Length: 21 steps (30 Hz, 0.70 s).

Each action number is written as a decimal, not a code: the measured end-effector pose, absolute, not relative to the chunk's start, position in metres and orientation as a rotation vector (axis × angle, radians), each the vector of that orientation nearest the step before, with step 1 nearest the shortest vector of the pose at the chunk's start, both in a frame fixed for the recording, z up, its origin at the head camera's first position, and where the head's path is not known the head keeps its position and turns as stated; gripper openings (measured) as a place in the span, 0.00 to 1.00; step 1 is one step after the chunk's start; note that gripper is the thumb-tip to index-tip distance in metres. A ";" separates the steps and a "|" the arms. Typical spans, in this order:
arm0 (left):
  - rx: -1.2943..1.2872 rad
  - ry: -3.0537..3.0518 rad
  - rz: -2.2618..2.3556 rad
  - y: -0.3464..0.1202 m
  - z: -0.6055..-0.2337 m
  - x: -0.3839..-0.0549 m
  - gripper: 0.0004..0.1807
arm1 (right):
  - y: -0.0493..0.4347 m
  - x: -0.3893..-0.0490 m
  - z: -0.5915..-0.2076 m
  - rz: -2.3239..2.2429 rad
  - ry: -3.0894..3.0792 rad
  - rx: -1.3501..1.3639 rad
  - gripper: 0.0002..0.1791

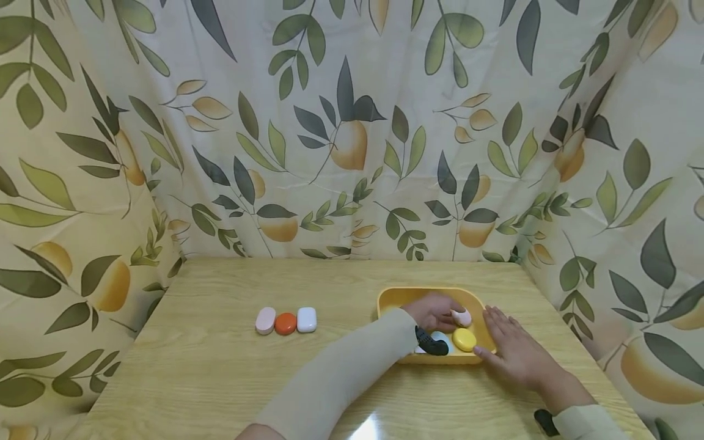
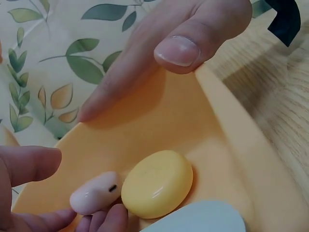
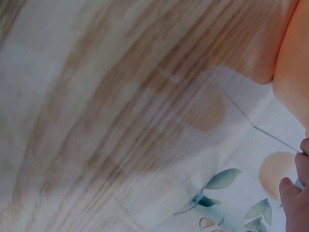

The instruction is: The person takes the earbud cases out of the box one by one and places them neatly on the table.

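Left fingers, parted, touch a pink piece; straight right fingers touch the tray.

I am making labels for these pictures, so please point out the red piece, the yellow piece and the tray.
Red piece [image 1: 285, 324], head view, middle of its top.
Yellow piece [image 2: 157, 184], left wrist view, middle of its face.
Tray [image 2: 188, 116], left wrist view, bare inside.

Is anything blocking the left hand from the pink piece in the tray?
Nothing visible is: the fingertips of the left hand are right at the pink piece. The yellow piece sits close beside it, toward the person, and the right hand is at the right edge of the tray.
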<state>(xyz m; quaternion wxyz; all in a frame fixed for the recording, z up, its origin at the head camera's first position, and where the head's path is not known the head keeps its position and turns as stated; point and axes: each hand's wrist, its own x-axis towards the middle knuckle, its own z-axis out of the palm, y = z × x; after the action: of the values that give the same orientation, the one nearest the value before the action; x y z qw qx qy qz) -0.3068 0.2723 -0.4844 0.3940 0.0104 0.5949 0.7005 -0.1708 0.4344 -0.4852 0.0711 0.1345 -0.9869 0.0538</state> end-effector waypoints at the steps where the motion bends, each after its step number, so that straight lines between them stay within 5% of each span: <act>1: 0.030 1.502 1.783 0.273 -0.486 -0.306 0.03 | 0.434 -0.170 -0.486 0.158 -2.969 0.402 0.45; 21: -0.139 1.853 1.863 0.293 -0.474 -0.285 0.07 | 0.433 -0.170 -0.487 0.161 -2.962 0.396 0.46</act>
<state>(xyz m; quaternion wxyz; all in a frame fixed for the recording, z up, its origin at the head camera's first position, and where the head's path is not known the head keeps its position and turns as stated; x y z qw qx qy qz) -0.2851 0.2935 -0.4739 0.2524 -0.0511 0.6814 0.6851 -0.1701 0.4333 -0.4875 0.0743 0.1319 -0.9870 0.0537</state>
